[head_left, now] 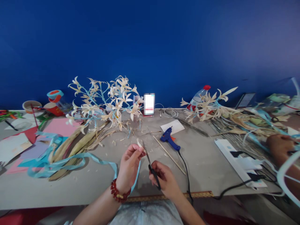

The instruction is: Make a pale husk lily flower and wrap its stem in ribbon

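My left hand (131, 164), with a red bead bracelet at the wrist, pinches a small pale petal-like piece (139, 143) between thumb and fingers. My right hand (164, 178) is closed around the black handles of a pair of scissors (152, 172). Their narrow blades point up and lie right beside the pale piece; whether they touch it I cannot tell. Light blue ribbon (93, 157) runs across the table to my left wrist, and another blue length hangs below that hand. Whether the fingers also grip the ribbon is hidden.
A blue glue gun (169, 139) lies to the right by a thin stick (170, 154). Pale flowers on blue stems (105, 103) stand at the back left. Dried husks (70, 156) lie left. At right are a white power strip (239, 164) and another person's hand (280, 145).
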{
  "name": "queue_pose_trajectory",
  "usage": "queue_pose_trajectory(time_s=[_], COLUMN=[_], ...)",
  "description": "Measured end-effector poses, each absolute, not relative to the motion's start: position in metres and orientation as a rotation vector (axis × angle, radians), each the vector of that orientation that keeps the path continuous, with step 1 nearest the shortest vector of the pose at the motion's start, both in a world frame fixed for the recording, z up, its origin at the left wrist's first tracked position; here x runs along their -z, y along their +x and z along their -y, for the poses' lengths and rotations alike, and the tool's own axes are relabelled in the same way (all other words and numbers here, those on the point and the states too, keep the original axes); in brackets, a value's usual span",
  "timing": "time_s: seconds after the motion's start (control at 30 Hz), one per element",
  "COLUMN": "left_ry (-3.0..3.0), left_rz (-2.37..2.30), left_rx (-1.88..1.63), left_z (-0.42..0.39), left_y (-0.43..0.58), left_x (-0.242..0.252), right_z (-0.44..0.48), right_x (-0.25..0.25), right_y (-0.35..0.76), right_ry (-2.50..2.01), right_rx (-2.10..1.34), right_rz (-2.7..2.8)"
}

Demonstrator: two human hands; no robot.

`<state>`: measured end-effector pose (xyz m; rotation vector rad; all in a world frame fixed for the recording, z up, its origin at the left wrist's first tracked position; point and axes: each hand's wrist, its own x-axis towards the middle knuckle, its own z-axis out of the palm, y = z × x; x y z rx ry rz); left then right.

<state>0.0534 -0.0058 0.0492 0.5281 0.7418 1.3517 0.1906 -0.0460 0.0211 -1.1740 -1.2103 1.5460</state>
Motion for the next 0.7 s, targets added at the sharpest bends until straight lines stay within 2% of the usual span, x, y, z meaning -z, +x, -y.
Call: queue_pose_trajectory(time_s=[0.23,0.47,0.7], left_ry=[0.566,0.569,0.567], left_rz=[-0.748,-0.699,-0.669], left_rx=[-1.359,-1.301,-1.261], left_z=[0.004,0.012,0.023], left_y=[0.051,0.052,0.056], left_x=[-0.049,-0.053,-0.051], right_z=[0.047,0.04,0.027], right_x=[-0.013,-0.033,-0.046], right_y=[0.195,0.19,0.174], right_ry=[-1.27,-1.161,-1.069], right_rx=[-1.517,-1.253,-1.158], right_rz=[1.217,1.108,1.003])
